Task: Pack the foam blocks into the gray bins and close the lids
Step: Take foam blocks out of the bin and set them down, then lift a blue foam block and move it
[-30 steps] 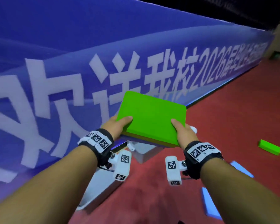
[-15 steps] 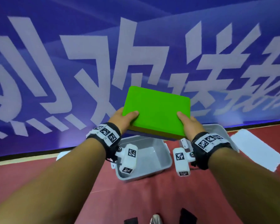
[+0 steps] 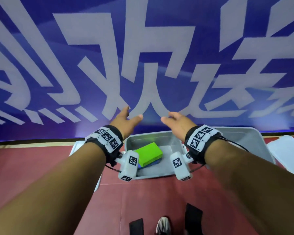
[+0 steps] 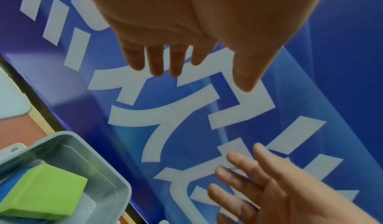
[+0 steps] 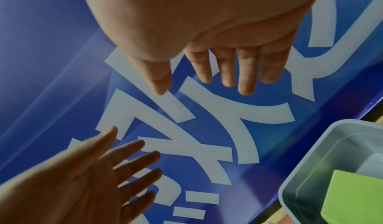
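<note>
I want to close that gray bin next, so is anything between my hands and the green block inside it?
Nothing visible. The left hand and right hand hover open above the lidless gray bin, green block exposed below.

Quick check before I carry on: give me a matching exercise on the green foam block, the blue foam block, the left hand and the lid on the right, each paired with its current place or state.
Things:
1. green foam block
2. blue foam block
3. left hand
4. lid

Places or states:
A. flat on the red floor, right of the bins
B. open, empty, raised above the gray bin
C. on top inside the bin
D. mostly hidden beneath another block

Pairs: 1-C, 2-D, 3-B, 4-A
</note>
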A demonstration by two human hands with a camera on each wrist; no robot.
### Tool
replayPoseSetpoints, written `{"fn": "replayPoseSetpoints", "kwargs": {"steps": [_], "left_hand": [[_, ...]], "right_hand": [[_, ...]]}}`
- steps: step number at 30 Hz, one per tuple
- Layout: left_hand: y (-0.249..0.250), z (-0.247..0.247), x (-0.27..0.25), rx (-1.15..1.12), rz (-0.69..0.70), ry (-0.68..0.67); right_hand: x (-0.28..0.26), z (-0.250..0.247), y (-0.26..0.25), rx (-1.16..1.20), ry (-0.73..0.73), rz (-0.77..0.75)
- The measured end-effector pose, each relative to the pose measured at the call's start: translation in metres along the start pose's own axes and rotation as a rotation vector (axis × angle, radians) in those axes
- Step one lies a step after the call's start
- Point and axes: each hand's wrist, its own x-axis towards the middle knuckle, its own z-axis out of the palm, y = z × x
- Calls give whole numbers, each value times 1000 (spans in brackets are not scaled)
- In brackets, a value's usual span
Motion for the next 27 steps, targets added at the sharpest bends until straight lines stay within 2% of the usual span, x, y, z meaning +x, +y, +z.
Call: {"fn": "replayPoseSetpoints", "kwargs": {"steps": [6, 13, 17, 20, 25, 27], "left_hand": [[12, 7, -3, -25, 11, -48], [33, -3, -32, 100, 203, -183], [46, -21, -59, 147, 313, -253], [54, -24, -89, 121, 406, -383], [61, 8, -159, 112, 552, -600], [67, 32, -202, 143, 627, -716]], "right_hand": [[-10, -3, 11, -12, -6, 44], [-53, -7, -1, -17, 129, 79], [-104, -2, -17, 37, 266, 91], [-158, 8, -23, 45, 405, 108], [-265, 19, -12, 13, 568, 243], [-321, 16, 2, -3, 667, 328]]}}
